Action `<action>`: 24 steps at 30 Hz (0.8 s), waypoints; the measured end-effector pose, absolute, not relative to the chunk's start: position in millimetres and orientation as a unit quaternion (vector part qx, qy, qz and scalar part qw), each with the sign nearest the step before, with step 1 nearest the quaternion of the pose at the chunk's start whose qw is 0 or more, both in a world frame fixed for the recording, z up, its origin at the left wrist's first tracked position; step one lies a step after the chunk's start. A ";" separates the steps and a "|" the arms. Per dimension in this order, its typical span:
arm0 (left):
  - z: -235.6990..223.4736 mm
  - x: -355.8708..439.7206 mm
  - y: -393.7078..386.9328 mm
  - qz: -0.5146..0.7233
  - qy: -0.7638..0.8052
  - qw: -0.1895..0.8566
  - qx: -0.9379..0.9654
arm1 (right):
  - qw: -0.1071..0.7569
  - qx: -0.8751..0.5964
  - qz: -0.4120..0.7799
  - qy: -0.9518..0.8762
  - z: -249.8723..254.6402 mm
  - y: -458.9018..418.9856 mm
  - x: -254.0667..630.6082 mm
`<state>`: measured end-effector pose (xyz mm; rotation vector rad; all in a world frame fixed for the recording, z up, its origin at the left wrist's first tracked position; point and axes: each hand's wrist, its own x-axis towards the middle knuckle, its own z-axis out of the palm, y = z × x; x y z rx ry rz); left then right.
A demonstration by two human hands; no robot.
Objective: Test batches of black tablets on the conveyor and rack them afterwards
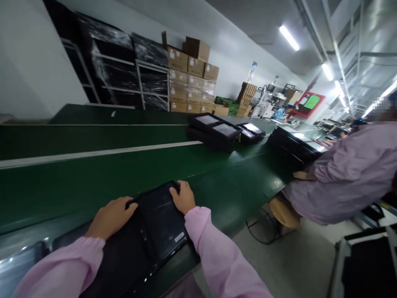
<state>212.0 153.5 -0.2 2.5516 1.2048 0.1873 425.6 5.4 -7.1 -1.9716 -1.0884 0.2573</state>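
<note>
Both of your hands rest on a flat black tray [158,225], a glossy rectangular piece with rounded corners and a small white label near its right edge. It lies at the near edge of the green conveyor belt [124,174], whose surface is matte and smooth with a pale stripe running along its length. Your left hand [110,217] lies knuckles up on the tray's left far corner, fingers curled over the rim. Your right hand [183,198] sits on the far right corner, fingers bent over the far edge; how firmly either one grips, you cannot tell from here. Both wrists come out of loose pink sleeves, forearms angled inward toward the tray.

More dark, shiny trays lie touching this one on the left, along the belt's near edge. Beyond your fingers the belt is bare green for a long stretch, up to a stack of black trays [214,130] with pale inserts further along, well apart from yours. To your right, another person in a lilac coat [350,174] leans at the belt's near edge, a hand resting beside a second dark stack [291,147]. Cardboard boxes [190,76] and wrapped racks stand against the far wall.
</note>
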 end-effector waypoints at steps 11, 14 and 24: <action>-9.3 206.2 161.7 0.036 0.444 0.148 0.883 | 0.423 -0.794 0.104 -0.423 -2.1 4.3 422.6; 2.4 211.8 152.6 0.052 0.449 0.157 0.878 | 0.431 -0.792 0.107 -0.420 1.7 5.1 424.4; 54.1 114.8 91.2 0.239 0.494 0.162 0.820 | 0.462 -0.764 0.170 -0.416 4.0 10.0 443.3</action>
